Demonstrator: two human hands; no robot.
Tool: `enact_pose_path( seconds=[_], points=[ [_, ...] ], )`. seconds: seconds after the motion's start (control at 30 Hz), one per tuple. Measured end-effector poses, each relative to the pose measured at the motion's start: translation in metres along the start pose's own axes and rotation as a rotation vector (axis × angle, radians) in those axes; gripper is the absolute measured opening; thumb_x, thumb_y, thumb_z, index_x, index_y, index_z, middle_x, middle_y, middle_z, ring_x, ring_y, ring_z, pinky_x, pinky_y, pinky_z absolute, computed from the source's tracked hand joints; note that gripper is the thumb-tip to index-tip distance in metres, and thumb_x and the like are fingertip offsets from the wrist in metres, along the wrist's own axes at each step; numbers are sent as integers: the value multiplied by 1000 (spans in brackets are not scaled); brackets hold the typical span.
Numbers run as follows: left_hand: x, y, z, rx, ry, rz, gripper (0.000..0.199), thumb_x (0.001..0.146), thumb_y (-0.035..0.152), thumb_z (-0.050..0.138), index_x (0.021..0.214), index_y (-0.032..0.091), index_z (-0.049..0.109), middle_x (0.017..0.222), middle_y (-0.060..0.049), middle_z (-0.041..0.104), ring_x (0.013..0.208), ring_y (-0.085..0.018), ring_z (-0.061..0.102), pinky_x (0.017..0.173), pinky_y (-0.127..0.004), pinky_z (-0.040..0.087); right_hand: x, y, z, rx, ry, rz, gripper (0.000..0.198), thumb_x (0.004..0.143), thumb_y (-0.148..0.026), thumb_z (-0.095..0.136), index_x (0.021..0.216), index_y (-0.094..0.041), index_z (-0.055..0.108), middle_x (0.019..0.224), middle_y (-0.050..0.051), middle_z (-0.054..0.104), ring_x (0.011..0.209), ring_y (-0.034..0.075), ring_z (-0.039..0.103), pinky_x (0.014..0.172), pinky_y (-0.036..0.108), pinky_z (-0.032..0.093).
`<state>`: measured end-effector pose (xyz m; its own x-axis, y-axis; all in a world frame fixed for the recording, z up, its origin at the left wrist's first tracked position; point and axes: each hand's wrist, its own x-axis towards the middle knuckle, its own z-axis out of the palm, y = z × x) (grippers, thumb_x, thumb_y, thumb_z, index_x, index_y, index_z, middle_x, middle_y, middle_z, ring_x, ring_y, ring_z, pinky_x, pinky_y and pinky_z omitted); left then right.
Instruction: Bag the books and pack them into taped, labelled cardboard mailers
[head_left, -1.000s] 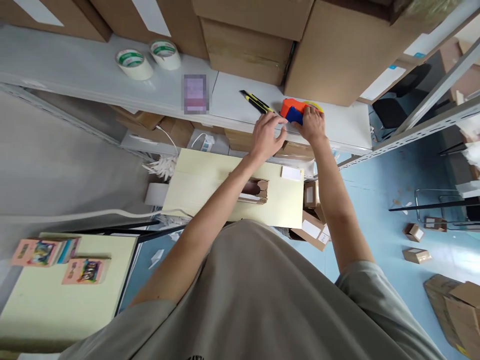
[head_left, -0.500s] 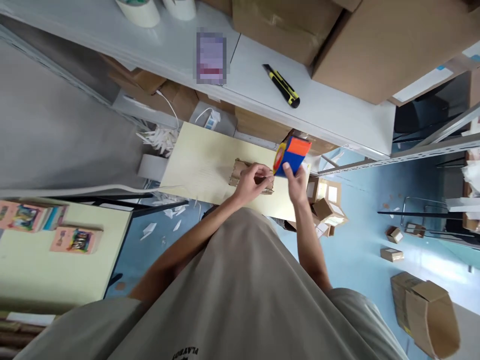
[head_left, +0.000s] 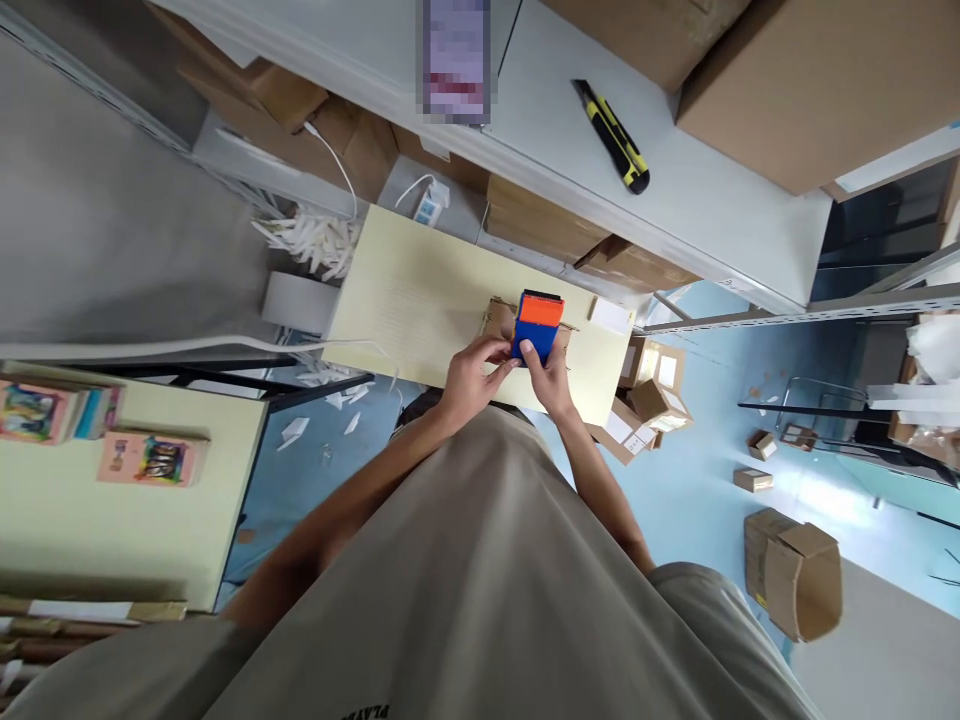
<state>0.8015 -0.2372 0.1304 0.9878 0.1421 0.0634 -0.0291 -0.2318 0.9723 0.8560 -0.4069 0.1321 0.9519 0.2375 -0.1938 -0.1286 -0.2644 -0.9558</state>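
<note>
A small blue box with an orange band is held upright over the light yellow table. My right hand grips it from the lower right, its thumb lying across the blue face. At the lower left corner of the box, my left hand has its fingers and thumb closed on the edge. Behind the box lies a piece of torn brown cardboard, mostly covered by the box and my hands.
A yellow and black utility knife lies on the grey shelf above the yellow table. Beside the table is a heap of white paper strips. Cardboard boxes stand on the floor at right. Pink boxes lie on the left table.
My right hand has brought the box left and down, turning its blue and orange face towards me. My left hand has shifted left and now meets the box's corner. The head view has shifted.
</note>
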Motion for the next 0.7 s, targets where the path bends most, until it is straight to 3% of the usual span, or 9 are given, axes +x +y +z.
enact_pose_path(
  seconds=[0.13,0.23,0.37,0.53,0.7],
  points=[
    [14,-9,-30,-72,-99,-127,34,100,59,81,105,26,83,105,-6,85,94,-24,81,83,-36,67,-6,-3,2,-60,-55,7,69,101,-90,66,129,-27,69,114,9,80,114,31,77,106,48,69],
    [37,-14,-62,-222,-118,-289,49,102,67,72,113,21,87,107,-9,85,94,-26,80,79,-37,64,-15,-9,-1,-104,-156,57,69,100,-91,67,130,-29,66,112,8,79,107,31,77,95,47,70],
    [64,-6,-94,-311,-254,-393,61,94,77,77,109,20,91,113,-11,87,101,-27,79,84,-37,61,-22,-22,-8,-235,-288,85,70,99,-92,67,123,-27,60,106,7,76,95,28,74,84,43,66],
    [74,4,-104,-365,-370,-428,61,76,78,96,100,22,91,104,-10,87,104,-28,79,91,-38,62,-20,-40,-9,-434,-403,68,65,100,-90,65,110,-26,55,94,3,69,81,25,64,75,39,57],
    [71,-17,-103,-444,-394,-428,61,71,75,101,93,20,89,97,-8,85,94,-25,77,87,-37,61,-18,-55,-5,-524,-449,132,69,99,-91,64,117,-24,57,99,7,75,84,26,68,76,38,56]
  ],
)
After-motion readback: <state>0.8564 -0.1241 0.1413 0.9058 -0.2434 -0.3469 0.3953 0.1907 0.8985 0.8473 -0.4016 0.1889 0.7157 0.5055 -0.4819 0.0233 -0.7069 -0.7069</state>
